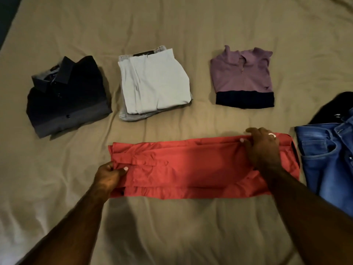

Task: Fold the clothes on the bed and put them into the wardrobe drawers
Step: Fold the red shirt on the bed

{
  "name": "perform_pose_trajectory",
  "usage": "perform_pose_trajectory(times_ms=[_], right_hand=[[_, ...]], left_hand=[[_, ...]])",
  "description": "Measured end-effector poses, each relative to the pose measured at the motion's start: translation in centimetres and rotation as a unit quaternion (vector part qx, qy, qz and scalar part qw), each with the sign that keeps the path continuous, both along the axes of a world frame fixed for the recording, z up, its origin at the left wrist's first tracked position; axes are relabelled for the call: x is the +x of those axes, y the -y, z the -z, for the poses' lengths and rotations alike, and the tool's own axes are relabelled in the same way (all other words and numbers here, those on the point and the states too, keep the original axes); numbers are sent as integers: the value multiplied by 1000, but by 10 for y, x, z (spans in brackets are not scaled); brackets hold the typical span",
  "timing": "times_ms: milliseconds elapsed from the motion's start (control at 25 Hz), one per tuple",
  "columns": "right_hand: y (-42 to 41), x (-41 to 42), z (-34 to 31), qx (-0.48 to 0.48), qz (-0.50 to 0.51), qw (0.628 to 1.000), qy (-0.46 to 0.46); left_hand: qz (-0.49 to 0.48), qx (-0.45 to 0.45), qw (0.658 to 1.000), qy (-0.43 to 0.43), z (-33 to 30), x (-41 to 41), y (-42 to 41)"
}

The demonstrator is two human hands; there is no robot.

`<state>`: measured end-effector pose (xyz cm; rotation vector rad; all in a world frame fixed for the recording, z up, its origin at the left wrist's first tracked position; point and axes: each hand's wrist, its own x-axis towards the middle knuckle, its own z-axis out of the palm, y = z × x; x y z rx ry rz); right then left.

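Observation:
A red garment (191, 167), folded into a long strip, lies across the tan bed sheet (172, 226) in front of me. My left hand (109, 175) pinches its left end, thumb on top. My right hand (261, 148) rests on its right part, fingers curled at the far edge of the cloth. Behind it lie three folded piles: a dark button shirt (66, 96) on the left, pale grey trousers (154, 83) in the middle, and a purple polo with a navy hem (243, 77) on the right.
Unfolded blue jeans (328, 159) lie at the right edge, with a black garment (334, 108) behind them. A dark gap (7, 14) shows past the bed's far left edge. No wardrobe or drawers are in view.

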<state>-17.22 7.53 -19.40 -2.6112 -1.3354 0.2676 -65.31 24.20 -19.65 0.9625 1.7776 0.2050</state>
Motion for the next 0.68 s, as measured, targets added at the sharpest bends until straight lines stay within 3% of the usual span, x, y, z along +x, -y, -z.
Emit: perform_pose_trajectory(times_ms=[40,120,240,320,400,480,560,680], right_hand=[[3,-13,-2,39,18,998,39],[13,-53,-2,105,27,991,82],[41,-110,16,158,-68,978,116],[51,-115,27,122,-121,982,80],[59,-97,35,45,-119,990,61],[65,-71,37,-21,-89,993,73],[73,-47,33,-38,-48,994,88],[81,-29,29,-12,-58,991,116]], left_hand=[[-9,2,999,-36,1,2,1],[53,46,980,-186,0,7,10],[179,218,879,-385,-10,25,31],[287,347,803,-389,-16,41,36],[409,440,728,-329,-7,57,43],[506,470,675,-260,1,72,54],[561,424,669,-239,14,89,73],[566,331,710,-257,32,107,96]])
